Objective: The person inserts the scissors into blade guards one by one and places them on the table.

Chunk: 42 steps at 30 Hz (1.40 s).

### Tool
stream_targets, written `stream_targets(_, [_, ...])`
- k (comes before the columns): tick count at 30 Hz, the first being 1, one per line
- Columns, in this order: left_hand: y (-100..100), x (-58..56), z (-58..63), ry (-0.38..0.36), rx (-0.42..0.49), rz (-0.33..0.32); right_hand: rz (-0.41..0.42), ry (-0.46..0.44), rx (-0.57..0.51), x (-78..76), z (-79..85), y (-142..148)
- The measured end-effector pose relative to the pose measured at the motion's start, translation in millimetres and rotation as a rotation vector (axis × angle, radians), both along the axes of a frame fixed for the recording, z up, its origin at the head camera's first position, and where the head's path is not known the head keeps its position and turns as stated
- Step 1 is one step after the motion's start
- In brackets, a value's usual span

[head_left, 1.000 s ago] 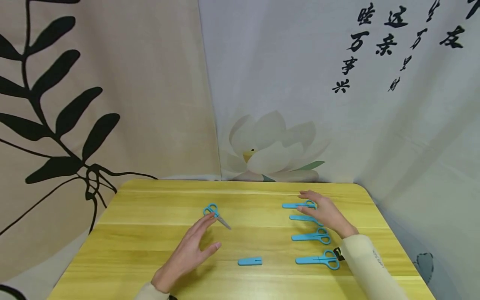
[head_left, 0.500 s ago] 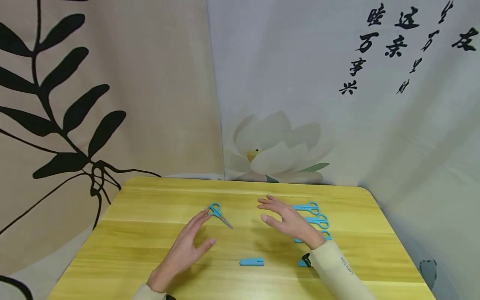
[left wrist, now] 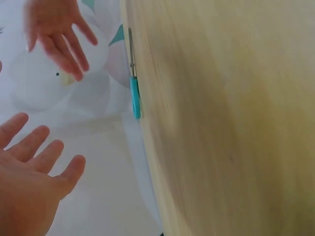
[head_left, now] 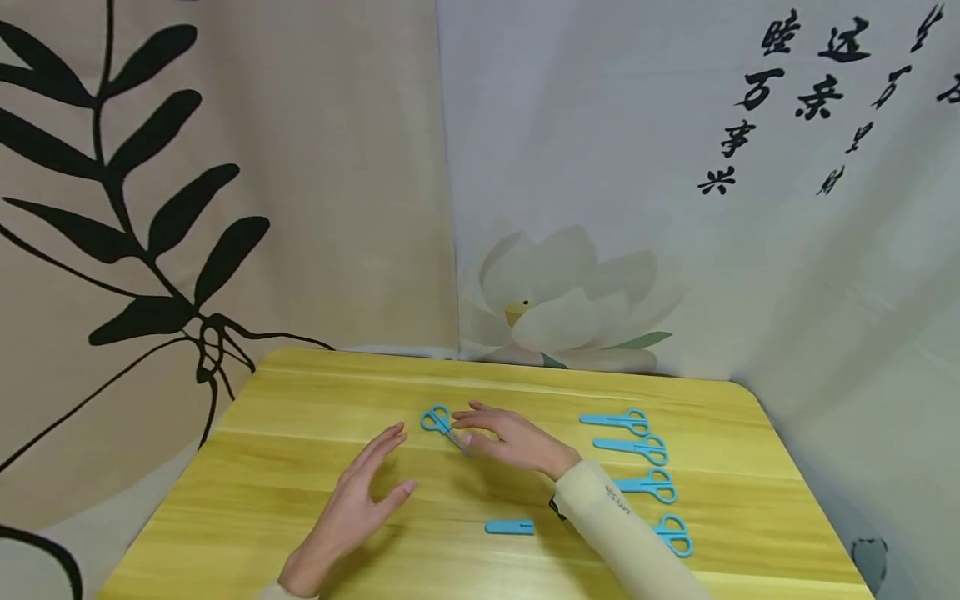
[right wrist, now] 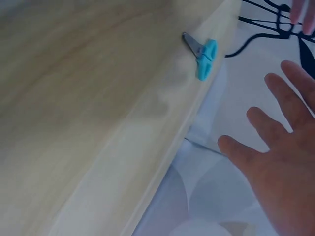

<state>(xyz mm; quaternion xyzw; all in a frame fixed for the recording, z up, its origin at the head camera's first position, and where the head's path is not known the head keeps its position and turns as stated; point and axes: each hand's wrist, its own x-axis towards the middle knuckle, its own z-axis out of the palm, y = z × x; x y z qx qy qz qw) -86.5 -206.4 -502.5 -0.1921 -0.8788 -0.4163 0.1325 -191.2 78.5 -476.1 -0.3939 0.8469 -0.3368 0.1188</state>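
Observation:
A pair of scissors with blue handles [head_left: 436, 419] and bare metal blades lies on the wooden table, also visible in the left wrist view [left wrist: 135, 98] and the right wrist view [right wrist: 205, 60]. Over its blade end hovers my right hand [head_left: 517, 440], fingers spread, holding nothing. To the left and nearer, my left hand [head_left: 348, 508] is held above the table with fingers extended and nothing in it. A loose blue scissors cover [head_left: 510, 527] lies toward the front, between the two forearms.
Several blue sheathed scissors [head_left: 615, 421] lie in a column on the right of the table [head_left: 750, 500]. My right sleeve [head_left: 622, 525] covers part of the nearer ones. A printed curtain [head_left: 585, 167] hangs behind the table's far edge.
My right hand has moved left from the column of sheathed scissors to the uncovered pair. My left hand has drawn back slightly from that pair. The head view has shifted a little.

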Motion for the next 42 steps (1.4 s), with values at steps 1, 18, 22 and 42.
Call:
stream_targets(1, [-0.8, 0.3, -0.2, -0.001, 0.0, -0.001, 0.005, -0.002, 0.011, -2.4, -0.9, -3.4])
stream_targets(18, [1.0, 3.8, 1.6, -0.014, 0.018, -0.035, -0.042, -0.117, 0.275, -37.3, -20.2, -27.9])
stream_targets(22, [2.1, 4.0, 2.6, -0.025, 0.025, -0.04, -0.045, -0.117, 0.292, -39.6, -22.8, -24.3])
stream_targets(42, [6.2, 1.8, 8.5, 0.008, -0.053, -0.051, -0.046, -0.079, 0.304, -25.4, -16.6, 26.5])
